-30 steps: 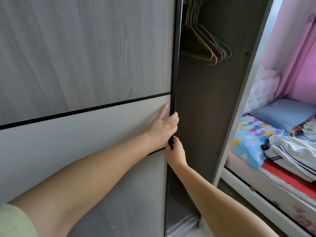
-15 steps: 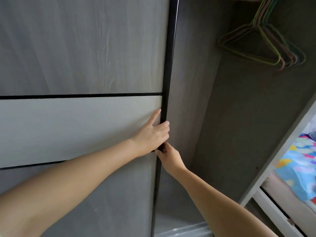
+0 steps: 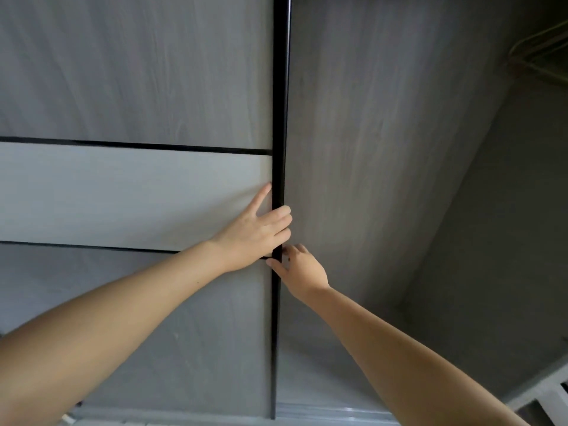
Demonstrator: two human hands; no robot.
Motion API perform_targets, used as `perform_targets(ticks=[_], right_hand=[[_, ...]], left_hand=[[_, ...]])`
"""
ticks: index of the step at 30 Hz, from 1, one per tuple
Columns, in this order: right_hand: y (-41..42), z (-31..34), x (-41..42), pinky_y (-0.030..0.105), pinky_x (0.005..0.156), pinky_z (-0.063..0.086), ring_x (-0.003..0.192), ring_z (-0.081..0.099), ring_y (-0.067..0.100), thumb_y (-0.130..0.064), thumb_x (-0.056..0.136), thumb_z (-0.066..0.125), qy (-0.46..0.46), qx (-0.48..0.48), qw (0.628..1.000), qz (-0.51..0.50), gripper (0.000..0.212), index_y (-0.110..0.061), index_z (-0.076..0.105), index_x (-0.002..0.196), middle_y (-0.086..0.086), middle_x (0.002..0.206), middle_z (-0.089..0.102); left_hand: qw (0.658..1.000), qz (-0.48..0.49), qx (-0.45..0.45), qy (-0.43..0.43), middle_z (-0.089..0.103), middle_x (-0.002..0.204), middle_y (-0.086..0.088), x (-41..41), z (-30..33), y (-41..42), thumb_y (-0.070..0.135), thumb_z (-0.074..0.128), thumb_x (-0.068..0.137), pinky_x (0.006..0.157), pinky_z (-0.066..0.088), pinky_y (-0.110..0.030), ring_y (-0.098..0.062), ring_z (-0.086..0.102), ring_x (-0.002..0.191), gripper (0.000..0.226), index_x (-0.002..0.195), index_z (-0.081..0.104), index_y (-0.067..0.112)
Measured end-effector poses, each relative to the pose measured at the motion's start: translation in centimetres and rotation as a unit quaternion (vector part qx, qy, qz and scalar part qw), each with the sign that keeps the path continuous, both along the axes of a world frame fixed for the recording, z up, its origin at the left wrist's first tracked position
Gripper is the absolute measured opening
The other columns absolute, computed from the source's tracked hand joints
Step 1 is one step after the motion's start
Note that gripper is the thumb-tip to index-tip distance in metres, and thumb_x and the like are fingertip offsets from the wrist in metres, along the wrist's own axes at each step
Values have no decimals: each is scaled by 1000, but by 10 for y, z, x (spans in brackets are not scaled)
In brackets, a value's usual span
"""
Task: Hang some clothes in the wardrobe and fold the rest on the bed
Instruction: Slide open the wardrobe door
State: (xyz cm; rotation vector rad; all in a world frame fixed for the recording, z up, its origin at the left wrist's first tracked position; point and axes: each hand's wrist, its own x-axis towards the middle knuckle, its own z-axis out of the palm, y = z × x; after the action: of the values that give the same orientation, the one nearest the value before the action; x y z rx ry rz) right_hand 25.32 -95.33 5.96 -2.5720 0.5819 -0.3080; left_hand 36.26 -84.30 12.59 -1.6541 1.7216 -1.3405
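Head view, close up on the grey wood-grain sliding wardrobe door (image 3: 135, 87), which fills 9 to 12 o'clock. It has three panels split by thin black horizontal strips; the middle band is paler grey. The black vertical edge trim of the door (image 3: 281, 103) runs from 12 o'clock down to roughly 6 o'clock.

Left hand (image 3: 255, 233): fingers curled round the black trim just right of centre, thumb pointing up and lying flat against the pale middle panel. Grasping the door edge.

Right hand (image 3: 302, 267): just below the left hand, nearly touching it. Thumb on the front of the trim, fingers reaching behind the edge. Also gripping the trim; fingertips partly hidden.

Both forearms are bare and come in from 7 and 5 o'clock.

Open wardrobe interior (image 3: 399, 149) sits right of the trim, 1 to 4 o'clock: grey wood-grain back panel, darker side wall towards 3 o'clock. A bundle of thin pale wire clothes hangers (image 3: 541, 53) sits at 2 o'clock, blurred and cut off by the frame edge.

White bottom track of the wardrobe (image 3: 322, 410) at 6 o'clock. A white frame piece (image 3: 550, 392) shows at 4 o'clock; can't tell what it belongs to.
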Motion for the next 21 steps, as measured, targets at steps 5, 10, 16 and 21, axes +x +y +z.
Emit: perform_targets(ticks=[5, 10, 16, 21], right_hand=[[23, -5, 25, 43, 91, 48, 128, 41, 25, -53, 97, 38, 8, -12, 999, 34, 62, -14, 30, 145, 5, 143, 38], [47, -9, 49, 43, 108, 35, 143, 22, 23, -51, 100, 30, 34, -11, 998, 59, 69, -12, 9, 153, 4, 159, 14], [66, -13, 66, 38, 113, 30, 147, 14, 20, -49, 101, 23, 66, -5, 997, 50, 73, -6, -5, 152, 7, 161, 3], [72, -6, 67, 40, 112, 31, 146, 14, 22, -48, 102, 24, 86, -11, 995, 53, 72, -4, -5, 151, 8, 161, 4]], left_hand=[[1000, 17, 2, 4, 55, 115, -9, 19, -4, 33, 29, 68, 77, 110, 7, -69, -27, 36, 127, 30, 99, 59, 10], [1000, 15, 0, -6, 55, 119, -6, 37, -3, 57, 41, 70, 77, 110, 11, -66, -23, 36, 128, 42, 105, 58, 13], [1000, 22, 1, -17, 56, 117, -3, 48, 1, 73, 45, 69, 79, 110, 15, -64, -21, 36, 128, 41, 105, 59, 14], [1000, 2, 2, -11, 58, 116, -4, 55, 3, 79, 44, 71, 78, 110, 13, -64, -20, 37, 126, 42, 106, 61, 14]])
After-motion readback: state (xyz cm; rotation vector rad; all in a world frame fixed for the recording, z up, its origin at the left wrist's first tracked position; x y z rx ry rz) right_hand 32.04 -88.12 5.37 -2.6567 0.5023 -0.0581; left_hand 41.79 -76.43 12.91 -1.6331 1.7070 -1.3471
